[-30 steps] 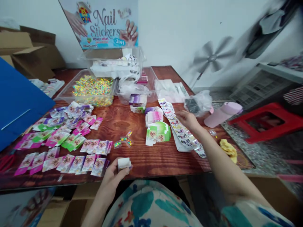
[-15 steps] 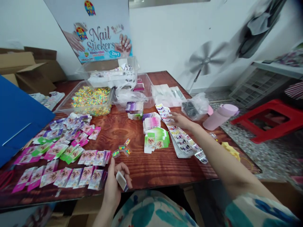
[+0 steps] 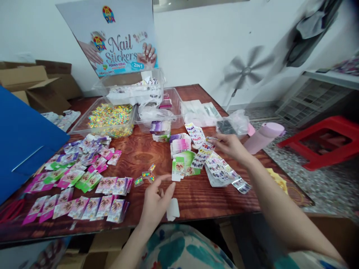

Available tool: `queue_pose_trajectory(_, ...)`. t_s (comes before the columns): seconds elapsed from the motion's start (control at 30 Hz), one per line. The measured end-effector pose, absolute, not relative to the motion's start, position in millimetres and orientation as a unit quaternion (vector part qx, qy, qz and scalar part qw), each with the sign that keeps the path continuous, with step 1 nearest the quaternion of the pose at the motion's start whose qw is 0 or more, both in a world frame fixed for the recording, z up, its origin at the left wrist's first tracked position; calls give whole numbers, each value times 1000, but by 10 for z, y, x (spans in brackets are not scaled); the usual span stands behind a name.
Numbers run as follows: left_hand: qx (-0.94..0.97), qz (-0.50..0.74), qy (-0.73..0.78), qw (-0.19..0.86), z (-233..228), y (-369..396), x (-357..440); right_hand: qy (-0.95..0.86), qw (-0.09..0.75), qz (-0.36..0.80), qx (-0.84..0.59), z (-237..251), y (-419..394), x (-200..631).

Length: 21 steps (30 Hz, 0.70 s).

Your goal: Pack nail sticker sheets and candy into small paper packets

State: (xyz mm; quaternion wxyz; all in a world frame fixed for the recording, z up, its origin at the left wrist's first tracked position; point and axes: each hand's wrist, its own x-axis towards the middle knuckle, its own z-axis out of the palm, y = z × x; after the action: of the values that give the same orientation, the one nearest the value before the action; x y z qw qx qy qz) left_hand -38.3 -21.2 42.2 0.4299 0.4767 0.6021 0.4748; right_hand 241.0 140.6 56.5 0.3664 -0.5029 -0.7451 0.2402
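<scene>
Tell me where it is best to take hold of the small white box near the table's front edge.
Pinch the small white box by its long side walls, from above. It lies flat beside the left hand, with bare wood around it.

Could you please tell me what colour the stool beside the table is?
The stool is red, seen clearly at the right of the head view.
</scene>
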Motion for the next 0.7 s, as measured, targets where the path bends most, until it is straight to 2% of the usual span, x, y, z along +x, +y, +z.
queue_pose_trajectory(0.1, 530, 458, 566, 435, 480, -92, -241, -783, 319, 345, -408, 869, 1041, 2161)
queue_pose_trajectory(0.17, 542, 448, 518, 487, 479, -22, -145, -791, 313, 381, -363, 921, 876, 1944)
queue_pose_trajectory(0.3, 482, 460, 461, 587, 434, 35, -94, -826, 370, 254, -341, 751, 688, 1632)
queue_pose_trajectory(0.37, 447, 468, 466, 604, 421, 24, -160, -851, 362, 214, -315, 636, 609, 1579)
queue_pose_trajectory(0.5, 421, 446, 460, 642, 411, -11, -328, -873, 319, 252, -268, 458, 468, 1562)
queue_pose_trajectory(0.63, 398, 414, 482, 662, 357, -26, -374, -818, 390, 298, -301, 365, 431, 1537)
queue_pose_trajectory(0.7, 366, 401, 496, 677, 315, -36, -380, -808, 400, 307, -304, 365, 444, 1543)
